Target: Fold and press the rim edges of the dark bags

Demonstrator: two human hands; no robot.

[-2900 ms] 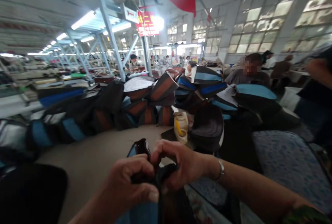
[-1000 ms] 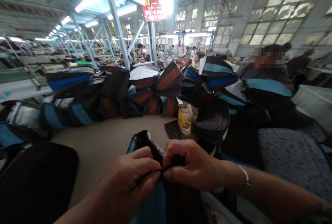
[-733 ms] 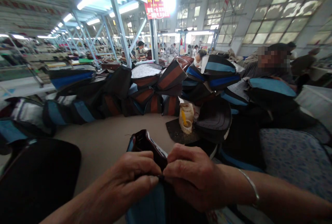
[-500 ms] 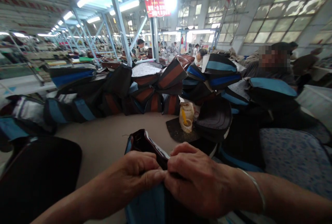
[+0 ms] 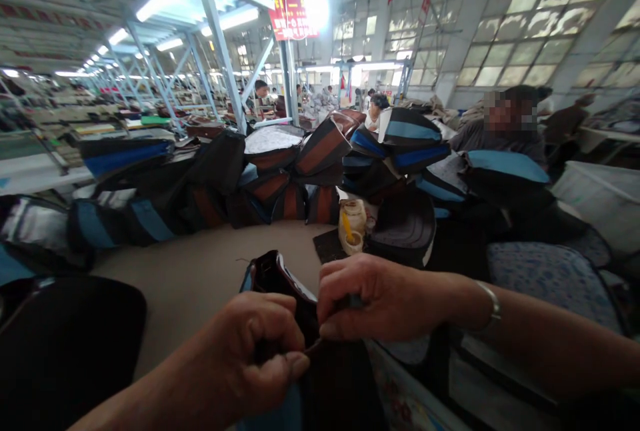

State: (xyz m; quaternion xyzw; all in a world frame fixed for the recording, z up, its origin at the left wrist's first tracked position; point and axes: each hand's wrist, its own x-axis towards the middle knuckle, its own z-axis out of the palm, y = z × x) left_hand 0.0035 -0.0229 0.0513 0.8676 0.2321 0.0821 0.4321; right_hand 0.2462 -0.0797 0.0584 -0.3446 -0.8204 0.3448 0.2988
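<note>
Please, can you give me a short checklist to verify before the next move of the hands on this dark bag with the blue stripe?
1. Left hand grips the bag: ok, fingers closed on its dark edge.
2. Right hand grips the same edge: ok, thumb and fingers pinch it, close beside the left hand.
3. Room on the table ahead of the bag: ok, beige surface shows there.
4. Jar apart from the hands: ok, it stands upright behind the right hand.
5. Pile of bags steady: cannot tell.
6. What the fingers pinch exactly: cannot tell, hidden.
</note>
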